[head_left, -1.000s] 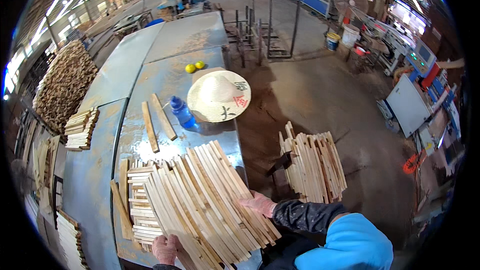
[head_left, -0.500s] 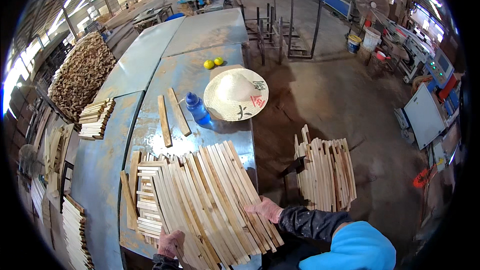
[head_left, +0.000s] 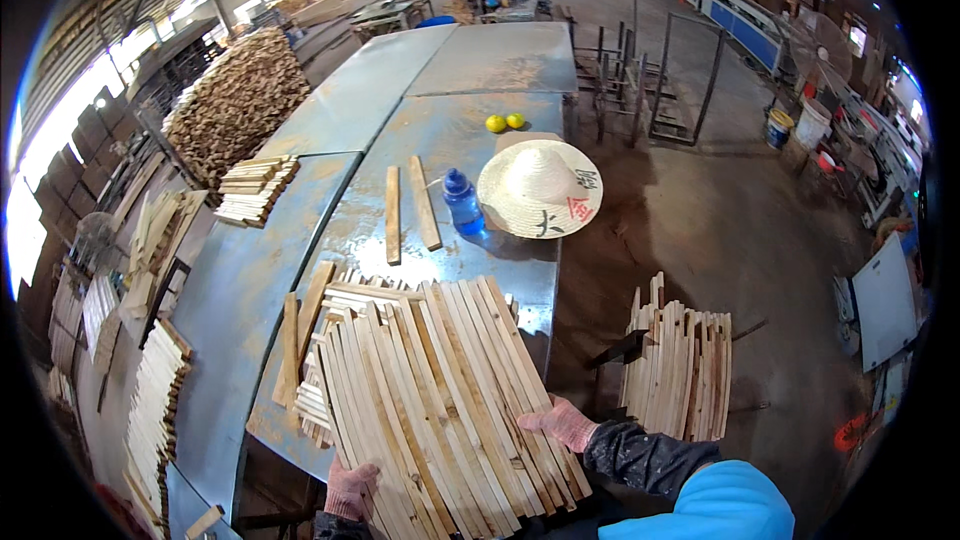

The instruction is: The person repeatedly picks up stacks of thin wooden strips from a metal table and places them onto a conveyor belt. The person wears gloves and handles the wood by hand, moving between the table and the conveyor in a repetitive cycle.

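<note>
A wide row of long pale wooden strips point(head_left: 440, 390) lies side by side between my hands, overhanging the table's near edge. My left hand point(head_left: 351, 490), in a pink glove, is closed on the row's left side near its lower end. On the right side my right hand point(head_left: 562, 426), gloved alike, presses in with its fingers wrapped over the outermost strips. Beneath and behind this row sits another layer of strips point(head_left: 352, 290), partly hidden. Two loose, thicker strips point(head_left: 291, 345) lie just left of it.
On the metal table point(head_left: 420, 120) stand a blue bottle point(head_left: 462, 204), a straw hat point(head_left: 540, 188), two yellow fruits point(head_left: 505, 122) and two loose strips point(head_left: 424, 202). Stacked strips point(head_left: 677, 370) rest on a rack at right. More strip piles point(head_left: 257, 190) lie on the left.
The view has swung left, so the table and its things appear further right. Both hands still grip the row, which sits slightly turned over the layer beneath.
</note>
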`<action>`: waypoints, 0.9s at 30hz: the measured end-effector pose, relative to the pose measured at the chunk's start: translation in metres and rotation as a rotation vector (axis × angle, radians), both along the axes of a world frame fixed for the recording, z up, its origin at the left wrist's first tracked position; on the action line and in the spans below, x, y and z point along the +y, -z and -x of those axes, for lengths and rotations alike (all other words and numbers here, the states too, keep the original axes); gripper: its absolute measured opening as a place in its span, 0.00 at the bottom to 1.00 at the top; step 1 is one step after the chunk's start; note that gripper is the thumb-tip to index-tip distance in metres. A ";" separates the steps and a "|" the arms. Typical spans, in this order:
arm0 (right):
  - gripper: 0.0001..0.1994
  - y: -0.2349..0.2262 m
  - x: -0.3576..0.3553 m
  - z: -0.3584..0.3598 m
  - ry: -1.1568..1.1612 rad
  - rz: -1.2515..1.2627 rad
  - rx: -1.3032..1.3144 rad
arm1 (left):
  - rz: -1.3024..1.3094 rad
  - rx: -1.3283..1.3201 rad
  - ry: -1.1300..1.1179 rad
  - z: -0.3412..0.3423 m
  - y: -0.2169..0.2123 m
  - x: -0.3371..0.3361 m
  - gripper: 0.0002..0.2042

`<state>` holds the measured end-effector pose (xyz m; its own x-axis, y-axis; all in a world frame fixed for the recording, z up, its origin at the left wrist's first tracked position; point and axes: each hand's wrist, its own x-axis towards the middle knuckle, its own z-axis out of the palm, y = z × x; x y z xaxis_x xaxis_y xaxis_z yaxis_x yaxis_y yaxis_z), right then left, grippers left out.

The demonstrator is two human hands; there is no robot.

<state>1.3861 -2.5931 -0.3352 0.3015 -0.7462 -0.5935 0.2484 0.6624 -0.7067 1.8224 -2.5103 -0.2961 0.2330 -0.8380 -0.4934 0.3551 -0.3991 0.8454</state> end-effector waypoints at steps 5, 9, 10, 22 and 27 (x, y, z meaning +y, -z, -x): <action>0.28 -0.028 0.014 -0.026 -0.184 0.123 -0.080 | 0.101 -0.091 -0.167 -0.020 -0.015 0.094 0.36; 0.30 -0.066 0.049 -0.067 -0.436 0.321 -0.007 | 0.204 -0.192 -0.298 0.001 -0.076 0.219 0.36; 0.30 -0.081 0.060 -0.078 -0.588 0.366 0.107 | 0.296 -0.150 -0.366 0.024 -0.089 0.253 0.34; 0.32 -0.120 0.437 -0.083 -1.115 0.314 -0.362 | 0.233 -0.342 -1.016 0.257 -0.129 0.777 0.44; 0.33 -0.148 0.488 -0.179 -1.524 0.267 -0.427 | 0.137 -0.279 -1.389 0.313 -0.119 0.838 0.48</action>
